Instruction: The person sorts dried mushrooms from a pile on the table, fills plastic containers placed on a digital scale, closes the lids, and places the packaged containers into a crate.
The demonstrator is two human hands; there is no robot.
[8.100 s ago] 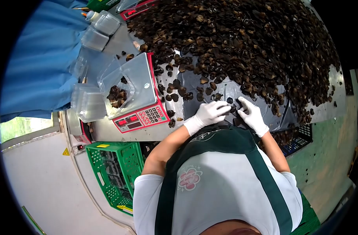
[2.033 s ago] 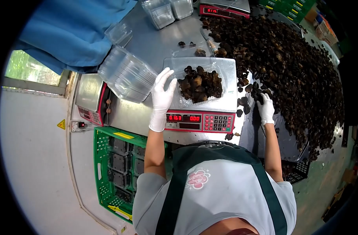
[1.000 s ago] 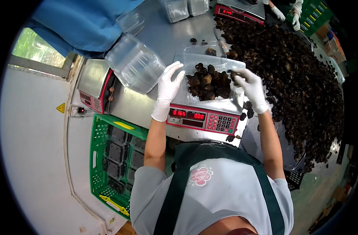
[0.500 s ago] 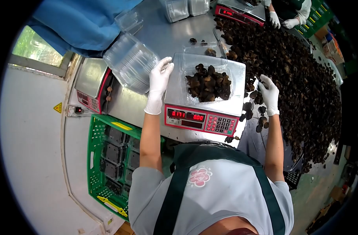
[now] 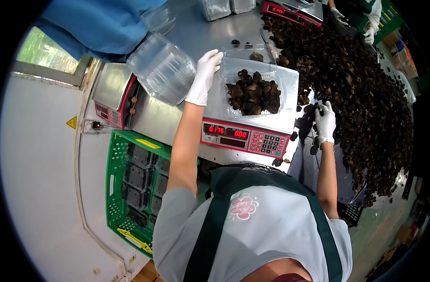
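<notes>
A clear plastic clamshell box point(image 5: 228, 105) with its lid point(image 5: 245, 63) folded back sits on a red-framed scale point(image 5: 245, 136) reading 0.175. Dark wood ear mushrooms point(image 5: 255, 96) fill the box. My white-gloved left hand point(image 5: 206, 77) hovers by the lid's left edge, thumb apart from the fingers and holding nothing. At the near edge of a large mushroom heap point(image 5: 365, 108), my gloved right hand point(image 5: 325, 123) has its fingers curled about a dark mushroom piece, partly hidden by the fingers.
Nested clear boxes point(image 5: 163, 68) lie left of my left hand. A second scale point(image 5: 114, 91) stands by the wall. Below it, a green crate point(image 5: 112, 207) holds filled boxes. Across the table, a person's gloved hand point(image 5: 370, 35) shows near another scale point(image 5: 292, 15).
My left hand has moved up and right, closer to the lid. My right hand has lowered slightly, its fingers curling about a mushroom piece. The scale reading went from 0.177 to 0.175.
</notes>
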